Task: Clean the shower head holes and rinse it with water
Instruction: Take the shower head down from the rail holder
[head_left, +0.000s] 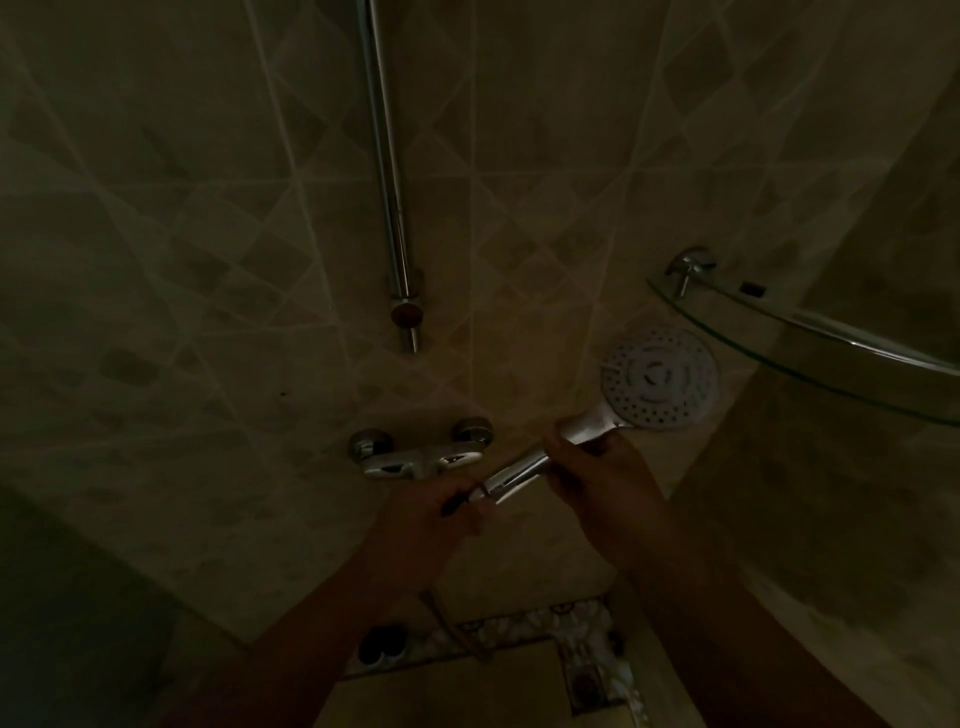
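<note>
Both hands are gripping the round chrome shower head (660, 382) by its handle: left hand (441, 512) at the hose end, right hand (597, 478) nearer the perforated face (facing the camera), beside the chrome wall mixer tap (421, 457)

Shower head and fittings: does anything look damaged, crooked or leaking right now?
Nothing stands out. The shower head is off the rail, held by both hands with its holed face toward the camera; no water shows at it or the mixer tap. The picture is too dim to judge the holes.
</note>
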